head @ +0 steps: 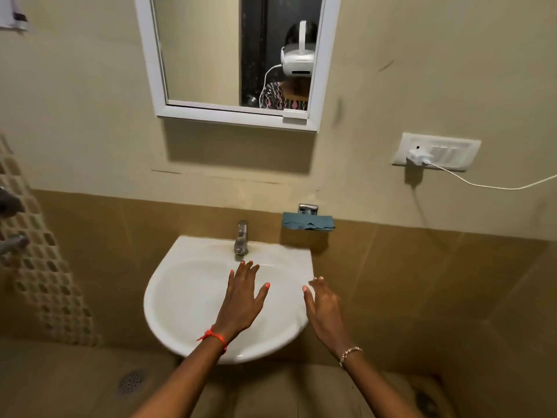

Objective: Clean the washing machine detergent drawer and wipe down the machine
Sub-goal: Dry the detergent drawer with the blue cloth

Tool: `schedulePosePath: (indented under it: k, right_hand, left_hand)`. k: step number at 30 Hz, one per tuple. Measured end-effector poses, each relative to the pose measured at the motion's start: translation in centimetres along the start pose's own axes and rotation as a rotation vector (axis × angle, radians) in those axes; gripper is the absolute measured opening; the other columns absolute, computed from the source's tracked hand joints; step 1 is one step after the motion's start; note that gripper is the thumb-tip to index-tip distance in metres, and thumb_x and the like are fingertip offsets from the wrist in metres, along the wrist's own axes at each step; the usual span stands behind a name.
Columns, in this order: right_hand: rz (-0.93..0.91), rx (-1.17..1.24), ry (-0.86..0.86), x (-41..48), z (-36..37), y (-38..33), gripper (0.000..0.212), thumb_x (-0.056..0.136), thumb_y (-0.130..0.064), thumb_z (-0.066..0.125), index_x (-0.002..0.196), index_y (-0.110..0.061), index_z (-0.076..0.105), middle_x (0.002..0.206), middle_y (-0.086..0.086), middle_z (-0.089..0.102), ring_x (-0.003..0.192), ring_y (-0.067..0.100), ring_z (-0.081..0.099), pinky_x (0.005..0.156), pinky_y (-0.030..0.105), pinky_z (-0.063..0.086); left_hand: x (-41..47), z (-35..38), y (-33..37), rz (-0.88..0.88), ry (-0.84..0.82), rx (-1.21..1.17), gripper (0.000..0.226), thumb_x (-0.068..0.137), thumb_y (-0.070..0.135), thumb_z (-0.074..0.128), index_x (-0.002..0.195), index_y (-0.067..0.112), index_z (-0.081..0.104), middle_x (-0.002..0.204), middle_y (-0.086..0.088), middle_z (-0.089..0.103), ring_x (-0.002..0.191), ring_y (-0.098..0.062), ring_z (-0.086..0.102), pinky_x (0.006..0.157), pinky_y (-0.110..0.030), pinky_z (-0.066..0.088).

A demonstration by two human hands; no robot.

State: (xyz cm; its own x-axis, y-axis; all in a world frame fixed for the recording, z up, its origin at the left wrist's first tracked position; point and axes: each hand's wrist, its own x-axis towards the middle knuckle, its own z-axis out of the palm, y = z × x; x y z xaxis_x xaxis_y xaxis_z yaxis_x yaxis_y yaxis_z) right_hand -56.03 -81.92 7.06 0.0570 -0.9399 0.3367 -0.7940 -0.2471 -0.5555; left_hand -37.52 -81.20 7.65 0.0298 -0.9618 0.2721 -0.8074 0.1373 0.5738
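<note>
Nearest the camera, two bare forearms reached forward, a red thread (212,337) tied at the left wrist and a thin bracelet (349,354) on the right. The left hand (241,297) hung over the bowl of the white sink (177,300) with its fingers straight and spread, holding nothing, its fingertips just short of the tap (241,238). The right hand (324,309) was over the sink's right rim, fingers loosely extended and likewise empty; whether either hand touched the porcelain could not be told. No water could be seen running from the tap. Beyond it, on the tiled wall just to its right, a blue cloth (307,222) lay draped over a small metal holder (308,209), its long axis running left to right along the wall. Neither the washing machine nor its detergent drawer was in view, so which way the drawer pointed and how its long axis lay could not be judged. By the look of it, nothing of the cleaning showed as done: no drawer in the sink and the cloth not taken up, which suggested either the very start or a hand rinse. Farther up hung a white-framed mirror (205,55) and, to the right, a switchboard (437,152) with a charger (417,155) plugged in.
</note>
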Motion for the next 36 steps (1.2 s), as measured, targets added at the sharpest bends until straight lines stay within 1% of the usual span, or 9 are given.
schedulePosePath:
  k: [4, 7, 10, 15, 20, 23, 28, 33, 36]
  right_hand:
    - [0.034, 0.022, -0.011, 3.9, 0.7, 1.5, 0.107, 0.076, -0.078, -0.003, 0.128, -0.004, 0.054, 0.135, 0.012, 0.052, 0.131, 0.023, 0.043, 0.108, 0.029, 0.030]
    - [0.053, 0.021, -0.038, 7.7, 1.2, 2.4, 0.080, 0.086, -0.063, 0.019, 0.130, -0.005, 0.051, 0.136, 0.011, 0.052, 0.130, 0.024, 0.043, 0.108, 0.030, 0.030]
    - [0.082, 0.039, -0.036, 11.7, 1.8, 3.4, 0.077, 0.089, -0.062, 0.021, 0.127, -0.005, 0.054, 0.133, 0.011, 0.055, 0.126, 0.027, 0.048, 0.106, 0.036, 0.036]
    - [0.045, -0.042, 0.073, 17.5, 2.4, 4.4, 0.056, 0.091, -0.038, 0.031, 0.125, -0.003, 0.056, 0.136, 0.016, 0.051, 0.132, 0.029, 0.041, 0.108, 0.035, 0.033]
    - [0.071, -0.016, 0.064, 20.8, 4.0, 6.2, 0.053, 0.093, -0.037, 0.032, 0.134, -0.008, 0.049, 0.146, 0.010, 0.039, 0.140, 0.023, 0.028, 0.112, 0.039, 0.031]
    - [0.112, 0.006, 0.072, 22.4, 4.7, 7.3, 0.048, 0.098, -0.031, 0.039, 0.140, -0.007, 0.040, 0.149, 0.009, 0.034, 0.141, 0.019, 0.025, 0.114, 0.036, 0.027]
    - [0.136, 0.044, 0.175, 24.1, 4.8, 7.1, 0.047, 0.093, -0.031, 0.041, 0.129, -0.002, 0.052, 0.135, 0.015, 0.052, 0.127, 0.027, 0.047, 0.107, 0.040, 0.036]
    - [0.231, 0.026, 0.286, 25.5, 4.7, 7.6, 0.039, 0.092, -0.027, 0.051, 0.122, -0.004, 0.056, 0.121, 0.012, 0.060, 0.114, 0.028, 0.051, 0.098, 0.039, 0.033]
    - [0.301, 0.292, 0.176, 26.2, 4.4, 8.6, 0.034, 0.090, -0.018, 0.058, 0.116, 0.004, 0.056, 0.110, 0.018, 0.062, 0.101, 0.028, 0.060, 0.080, 0.020, 0.050]
  left_hand:
    - [4.9, 1.7, -0.1, 0.022, -0.025, -0.037, 0.062, 0.092, 0.048, 0.029, 0.144, 0.014, 0.029, 0.155, -0.002, 0.020, 0.145, -0.015, 0.007, 0.115, -0.028, -0.006]
    - [9.2, 2.9, -0.3, 0.035, -0.028, -0.072, 0.052, 0.097, 0.036, 0.040, 0.143, 0.013, 0.030, 0.154, -0.003, 0.022, 0.145, -0.017, 0.010, 0.119, -0.034, 0.002]
    - [13.3, 3.7, -0.5, 0.023, -0.034, -0.112, 0.052, 0.097, 0.034, 0.042, 0.142, 0.011, 0.031, 0.152, -0.006, 0.026, 0.144, -0.019, 0.014, 0.119, -0.037, 0.009]
    - [19.0, 4.6, -1.0, 0.044, -0.099, -0.176, 0.053, 0.096, 0.034, 0.042, 0.142, 0.009, 0.031, 0.151, -0.011, 0.027, 0.142, -0.024, 0.020, 0.117, -0.040, 0.017]
    - [22.4, 6.7, -1.8, 0.018, -0.174, -0.194, 0.068, 0.088, 0.055, 0.032, 0.139, 0.010, 0.036, 0.142, -0.015, 0.037, 0.131, -0.030, 0.037, 0.107, -0.047, 0.035]
    - [23.8, 7.2, -1.1, -0.040, -0.199, -0.240, 0.061, 0.095, 0.040, 0.042, 0.143, 0.006, 0.028, 0.147, -0.015, 0.031, 0.135, -0.028, 0.033, 0.113, -0.042, 0.028]
    - [25.3, 8.1, -0.6, -0.091, -0.176, -0.313, 0.061, 0.096, 0.028, 0.044, 0.145, 0.003, 0.019, 0.150, -0.014, 0.026, 0.137, -0.025, 0.029, 0.111, -0.030, 0.025]
    - [26.2, 8.8, -0.3, -0.151, -0.211, -0.373, 0.063, 0.095, 0.032, 0.045, 0.144, 0.001, 0.020, 0.141, -0.018, 0.038, 0.126, -0.029, 0.044, 0.101, -0.034, 0.044]
    - [26.3, 9.0, -0.2, -0.154, -0.196, -0.380, 0.061, 0.095, 0.030, 0.046, 0.143, -0.001, 0.023, 0.138, -0.020, 0.040, 0.126, -0.032, 0.045, 0.098, -0.042, 0.047]
